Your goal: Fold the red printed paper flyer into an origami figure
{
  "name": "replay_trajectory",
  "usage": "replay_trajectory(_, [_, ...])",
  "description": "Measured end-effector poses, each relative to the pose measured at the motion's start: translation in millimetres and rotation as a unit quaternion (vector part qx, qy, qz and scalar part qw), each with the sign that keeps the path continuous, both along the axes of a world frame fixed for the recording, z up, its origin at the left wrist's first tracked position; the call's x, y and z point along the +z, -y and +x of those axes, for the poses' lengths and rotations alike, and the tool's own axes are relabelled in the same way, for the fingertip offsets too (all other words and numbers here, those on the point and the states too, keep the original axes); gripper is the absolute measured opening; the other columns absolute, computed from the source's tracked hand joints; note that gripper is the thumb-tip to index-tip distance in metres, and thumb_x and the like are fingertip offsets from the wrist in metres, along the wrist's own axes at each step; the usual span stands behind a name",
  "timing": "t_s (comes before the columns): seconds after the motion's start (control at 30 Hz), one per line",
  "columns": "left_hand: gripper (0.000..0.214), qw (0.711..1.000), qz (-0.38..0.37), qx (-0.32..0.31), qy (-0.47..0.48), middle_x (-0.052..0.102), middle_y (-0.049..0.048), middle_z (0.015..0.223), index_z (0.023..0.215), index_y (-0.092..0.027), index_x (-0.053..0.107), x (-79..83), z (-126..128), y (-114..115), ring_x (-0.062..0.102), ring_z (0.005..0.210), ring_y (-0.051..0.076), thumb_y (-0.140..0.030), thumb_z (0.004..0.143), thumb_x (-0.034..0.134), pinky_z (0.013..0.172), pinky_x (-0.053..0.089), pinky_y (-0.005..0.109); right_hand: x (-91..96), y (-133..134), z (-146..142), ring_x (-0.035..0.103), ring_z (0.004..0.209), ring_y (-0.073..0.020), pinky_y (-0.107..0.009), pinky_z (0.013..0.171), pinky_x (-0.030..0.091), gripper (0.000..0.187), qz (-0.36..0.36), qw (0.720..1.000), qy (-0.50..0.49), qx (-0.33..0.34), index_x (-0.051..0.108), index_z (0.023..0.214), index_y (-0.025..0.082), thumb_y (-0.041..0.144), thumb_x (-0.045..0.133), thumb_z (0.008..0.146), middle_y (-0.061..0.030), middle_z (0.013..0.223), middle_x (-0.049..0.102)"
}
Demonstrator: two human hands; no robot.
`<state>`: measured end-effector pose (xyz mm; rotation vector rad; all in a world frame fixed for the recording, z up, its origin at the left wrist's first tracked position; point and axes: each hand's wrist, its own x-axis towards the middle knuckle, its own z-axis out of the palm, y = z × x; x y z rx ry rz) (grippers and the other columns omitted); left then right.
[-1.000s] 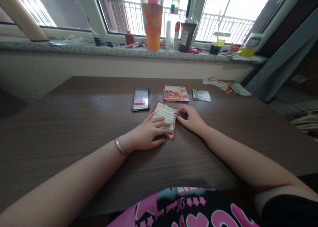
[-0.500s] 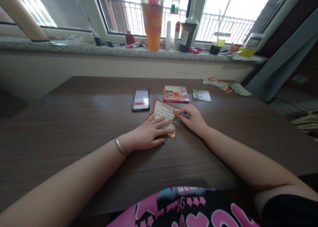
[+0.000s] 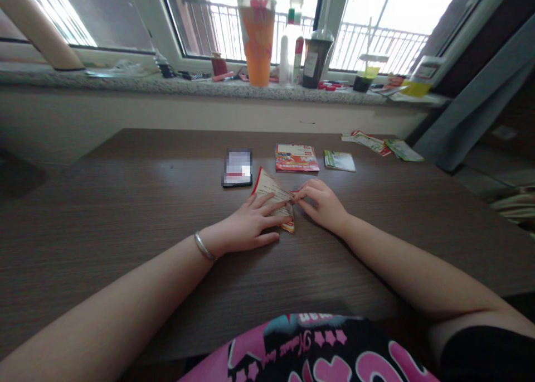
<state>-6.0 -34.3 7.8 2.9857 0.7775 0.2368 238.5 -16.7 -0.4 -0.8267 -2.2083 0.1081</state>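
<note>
The brown wood-grain counter [image 3: 125,214] fills most of the view, with a stone windowsill [image 3: 125,83] running along beyond both hands. The left hand [image 3: 251,223] lies palm down, its fingers spread flat over the near part of a leaflet [image 3: 270,187] and pinning it to the counter. The right hand [image 3: 321,203] is just to the right of it, thumb and fingertips pressed together on the leaflet's right corner, which they have drawn in toward the left hand's fingertips.

The leaflet sits between the two hands, under the left fingers. It is pale paper with small print and a red border. Its far-left corner stands up off the counter in a point, while a red corner pokes out below the left hand's fingers. It looks partly folded — one flap turned over but not pressed flat, as far as I can judge, since the fingers hide any crease. So the folding seems early, with the flap unflattened and most of the sheet unfolded.

Beyond the left hand lies a dark phone [image 3: 237,167]. Beyond the right hand lies a red flyer [image 3: 296,158], and farther right a green card [image 3: 339,160]. A silver bracelet [image 3: 203,247] circles the left wrist. On the windowsill, well past both hands, stands a tall orange cup [image 3: 258,39] among other drinks.
</note>
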Motion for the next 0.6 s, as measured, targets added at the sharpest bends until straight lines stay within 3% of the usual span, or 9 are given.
replay_trajectory(0.23, [0.049, 1.0, 0.003, 0.025, -0.017, 0.027, 0.001, 0.155, 0.137, -0.034, 0.047, -0.8, -1.5, -1.2, 0.01, 0.143, 0.04, -0.049, 0.091, 0.048, 0.114, 0.013, 0.059, 6.1, 5.9, -3.7, 0.057, 0.088, -0.0193, -0.035, 0.08, 0.047, 0.011, 0.023, 0.999, 0.048, 0.001, 0.062, 0.085, 0.023, 0.017, 0.053, 0.089, -0.0048, 0.087, 0.062])
replay_trajectory(0.47, [0.067, 0.995, -0.008, 0.082, -0.059, 0.017, 0.0066, 0.158, 0.149, -0.031, 0.024, -3.2, -1.1, 2.7, 0.008, 0.144, 0.038, -0.058, 0.091, 0.042, 0.115, 0.013, 0.054, 4.8, 4.9, -2.3, 0.057, 0.088, -0.0191, -0.034, 0.08, 0.048, 0.012, 0.012, 0.999, 0.031, -0.018, 0.062, 0.084, 0.022, 0.013, 0.054, 0.086, -0.0044, 0.087, 0.062])
replay_trajectory(0.6, [0.069, 0.989, -0.017, 0.131, -0.069, 0.012, 0.0105, 0.159, 0.149, -0.035, 0.022, -2.9, -0.4, 5.7, 0.011, 0.143, 0.04, -0.062, 0.089, 0.042, 0.113, 0.017, 0.053, 1.9, 3.3, -1.7, 0.057, 0.086, -0.0188, -0.034, 0.079, 0.048, 0.011, 0.002, 0.999, 0.013, -0.035, 0.062, 0.083, 0.023, 0.014, 0.055, 0.086, -0.0036, 0.086, 0.062])
